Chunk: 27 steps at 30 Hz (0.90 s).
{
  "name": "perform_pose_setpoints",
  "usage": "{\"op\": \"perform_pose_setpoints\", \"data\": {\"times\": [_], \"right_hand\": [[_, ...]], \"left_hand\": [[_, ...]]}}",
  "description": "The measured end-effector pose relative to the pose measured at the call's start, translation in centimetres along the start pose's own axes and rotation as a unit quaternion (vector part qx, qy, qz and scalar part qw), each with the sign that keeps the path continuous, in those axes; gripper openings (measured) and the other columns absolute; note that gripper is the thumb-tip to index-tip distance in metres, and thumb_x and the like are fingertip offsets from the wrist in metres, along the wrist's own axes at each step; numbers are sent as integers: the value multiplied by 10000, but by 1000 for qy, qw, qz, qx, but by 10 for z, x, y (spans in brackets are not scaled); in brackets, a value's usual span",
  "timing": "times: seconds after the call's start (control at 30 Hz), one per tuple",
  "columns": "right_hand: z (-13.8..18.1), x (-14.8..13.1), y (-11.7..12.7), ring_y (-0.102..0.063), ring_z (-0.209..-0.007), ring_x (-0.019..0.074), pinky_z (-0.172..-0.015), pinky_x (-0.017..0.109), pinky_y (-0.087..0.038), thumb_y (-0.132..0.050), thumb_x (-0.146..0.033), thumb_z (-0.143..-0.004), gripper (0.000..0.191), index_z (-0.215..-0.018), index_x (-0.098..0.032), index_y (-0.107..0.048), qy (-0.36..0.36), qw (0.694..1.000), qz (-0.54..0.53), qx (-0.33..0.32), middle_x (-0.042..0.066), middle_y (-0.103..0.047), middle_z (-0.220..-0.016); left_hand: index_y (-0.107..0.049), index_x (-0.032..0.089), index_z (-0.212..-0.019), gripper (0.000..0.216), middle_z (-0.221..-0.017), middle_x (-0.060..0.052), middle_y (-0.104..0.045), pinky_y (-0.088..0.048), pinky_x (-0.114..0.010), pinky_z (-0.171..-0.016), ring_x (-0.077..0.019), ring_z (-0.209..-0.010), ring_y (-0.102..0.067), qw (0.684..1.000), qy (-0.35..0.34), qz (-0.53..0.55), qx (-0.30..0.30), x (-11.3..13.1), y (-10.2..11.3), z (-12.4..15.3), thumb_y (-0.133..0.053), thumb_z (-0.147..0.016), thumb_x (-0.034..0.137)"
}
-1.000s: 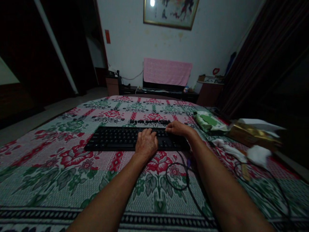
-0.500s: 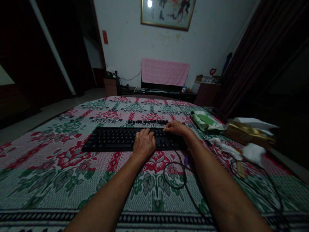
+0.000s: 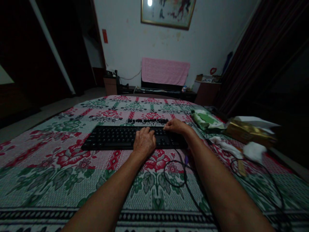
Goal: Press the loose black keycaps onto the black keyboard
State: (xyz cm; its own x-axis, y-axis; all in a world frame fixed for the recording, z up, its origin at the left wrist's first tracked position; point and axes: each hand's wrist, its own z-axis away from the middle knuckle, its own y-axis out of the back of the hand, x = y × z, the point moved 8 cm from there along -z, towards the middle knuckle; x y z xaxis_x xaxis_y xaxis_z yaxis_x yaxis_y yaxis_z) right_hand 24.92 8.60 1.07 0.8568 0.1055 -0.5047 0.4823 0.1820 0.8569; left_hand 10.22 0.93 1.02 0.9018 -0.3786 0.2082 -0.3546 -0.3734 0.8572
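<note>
A black keyboard [image 3: 108,137] lies lengthwise on the flowered cloth in front of me. My left hand [image 3: 145,141] rests palm down on its middle-right part, fingers stretched over the keys, holding nothing. At the keyboard's upper right, my right hand [image 3: 174,126] is closed in a pinch, fingertips low over the keys. Whatever is between those fingertips is too small and dark to make out. Just behind the keyboard runs a row of small black pieces [image 3: 148,121] that look like loose keycaps. A black cable [image 3: 169,185] with a purple plug [image 3: 186,159] lies coiled in front.
To the right lie a green-and-white packet [image 3: 206,120], a golden box [image 3: 248,131], crumpled white tissue [image 3: 254,152] and a small yellowish stick [image 3: 241,168]. The flowered cloth [image 3: 60,180] covers the table. A pink towel [image 3: 165,71] hangs at the far wall.
Both hands stay in nearly the same places on the keyboard. The view has shifted very slightly; nothing else has visibly moved.
</note>
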Motion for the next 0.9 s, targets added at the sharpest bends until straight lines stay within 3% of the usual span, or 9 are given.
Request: {"op": "perform_pose_setpoints", "data": {"times": [0.23,0.43,0.63,0.9], "right_hand": [[-3,0,-2,-407,-458,58,-439,170,-301,-568,-294,-691,204,-731,-125,-675,14,1000,3,-11,-32,-537,-530],[1,-2,2,-435,-482,64,-450,171,-312,-583,-288,-687,213,-760,-115,-683,6,999,9,40,-16,-569,-568],[3,-2,1,-423,-477,56,-449,161,-313,-601,-303,-667,200,-718,-122,-668,38,998,-18,36,-40,-552,-542],[-6,5,0,-431,-475,57,-453,162,-323,-616,-296,-663,182,-732,-140,-677,6,1000,-16,7,-33,-568,-546]], "left_hand": [[-601,211,-1037,288,-1107,-81,-557,-333,-361,-901,-216,-1068,-459,1000,-7,-13,-18,-1,-3,-3,-399,-837,262],[-589,217,-1057,298,-1110,-84,-553,-349,-358,-874,-219,-1050,-473,999,-11,-39,-26,1,-2,-4,-385,-846,270],[-592,217,-1054,299,-1123,-81,-546,-339,-354,-887,-217,-1062,-463,999,-9,-43,-31,2,-1,-2,-382,-847,266],[-592,214,-1053,296,-1114,-85,-551,-337,-371,-895,-224,-1061,-464,999,-12,-35,-21,2,-2,-2,-389,-843,260]]}}
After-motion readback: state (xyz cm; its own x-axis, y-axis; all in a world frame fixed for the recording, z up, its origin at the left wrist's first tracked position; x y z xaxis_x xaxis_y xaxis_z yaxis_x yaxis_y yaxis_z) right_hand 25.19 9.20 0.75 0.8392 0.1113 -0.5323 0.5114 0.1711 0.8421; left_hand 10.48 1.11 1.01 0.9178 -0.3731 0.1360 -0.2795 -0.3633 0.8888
